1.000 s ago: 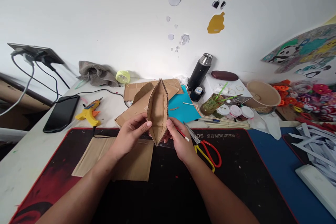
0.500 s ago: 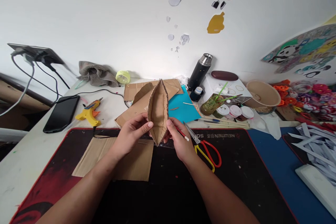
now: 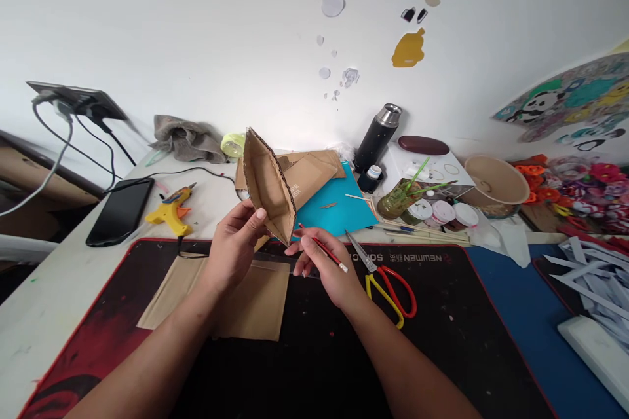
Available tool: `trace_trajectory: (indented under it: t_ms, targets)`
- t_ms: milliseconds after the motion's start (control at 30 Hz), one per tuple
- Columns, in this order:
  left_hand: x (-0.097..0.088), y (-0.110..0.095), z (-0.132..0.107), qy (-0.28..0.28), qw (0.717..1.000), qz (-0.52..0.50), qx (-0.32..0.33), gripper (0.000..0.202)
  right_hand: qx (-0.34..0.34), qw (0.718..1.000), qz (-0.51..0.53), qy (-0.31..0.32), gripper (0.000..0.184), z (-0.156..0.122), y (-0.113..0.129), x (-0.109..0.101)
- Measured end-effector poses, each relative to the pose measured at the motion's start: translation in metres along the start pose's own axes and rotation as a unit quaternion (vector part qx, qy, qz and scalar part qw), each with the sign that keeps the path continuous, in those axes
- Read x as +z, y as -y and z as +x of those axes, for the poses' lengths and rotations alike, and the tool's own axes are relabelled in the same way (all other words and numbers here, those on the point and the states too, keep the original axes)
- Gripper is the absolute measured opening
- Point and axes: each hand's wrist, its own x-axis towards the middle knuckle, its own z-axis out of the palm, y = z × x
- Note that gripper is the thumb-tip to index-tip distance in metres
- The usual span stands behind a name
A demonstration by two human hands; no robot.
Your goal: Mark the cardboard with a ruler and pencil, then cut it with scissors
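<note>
A small cardboard boat (image 3: pixel 268 180), pointed at both ends with raised walls, is gripped near its lower left side by my left hand (image 3: pixel 236 242), thumb over the rim. It tilts with its far tip leaning left. My right hand (image 3: pixel 327 265) holds a red pencil (image 3: pixel 322 247) between thumb and fingers, the white end toward me. Its fingertips are close to the boat's lower tip; whether they touch it I cannot tell. Below my hands, a flat cardboard piece (image 3: pixel 260 304) lies on the black mat (image 3: pixel 304 373). Scissors (image 3: pixel 388 285) with red and yellow handles lie right of my right hand.
A yellow glue gun (image 3: pixel 171 209) and a black phone (image 3: pixel 120 209) are at the left. Behind the boat lie more cardboard (image 3: pixel 314 177) and a blue sheet (image 3: pixel 354 203). A black thermos (image 3: pixel 376 141), a brush jar (image 3: pixel 393 203) and paint pots (image 3: pixel 442 213) stand at the back right.
The boat has moved left and up in my left hand, and its far tip has swung left. My right hand has let go of its rim but keeps the pencil.
</note>
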Motion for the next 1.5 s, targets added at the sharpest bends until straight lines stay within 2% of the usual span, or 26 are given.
trace_trajectory:
  t_ms: [300, 433, 567, 733, 933, 1200, 1500]
  targets:
    - [0.002, -0.001, -0.001, 0.008, 1.000, 0.021, 0.003, 0.040, -0.004, 0.997, -0.061, 0.048, 0.042, -0.003, -0.006, 0.003]
    - [0.002, 0.000, -0.001, -0.012, 1.000, 0.022, 0.009, 0.044, -0.015, 0.995, -0.086, 0.039, 0.040, -0.004, -0.010, 0.004]
    - [0.001, 0.003, -0.001, -0.020, 0.999, 0.035, 0.025, 0.044, -0.047, 0.986, -0.157, 0.014, 0.036, -0.005, -0.012, 0.005]
    - [0.002, 0.005, -0.002, -0.016, 0.999, 0.031, 0.029, 0.046, -0.098, 0.953, -0.286, 0.014, 0.039, -0.007, -0.010, 0.003]
    - [0.003, 0.005, -0.003, -0.019, 0.999, 0.042, 0.027, 0.046, -0.136, 0.924, -0.356, -0.007, 0.037, -0.007, -0.006, 0.001]
    - [0.004, 0.005, -0.003, -0.010, 0.999, 0.047, 0.024, 0.046, -0.220, 0.854, -0.471, -0.004, 0.043, -0.009, -0.001, 0.001]
    - [0.005, 0.004, -0.004, -0.002, 0.998, 0.051, 0.021, 0.044, -0.236, 0.832, -0.502, -0.005, 0.044, -0.007, -0.005, -0.002]
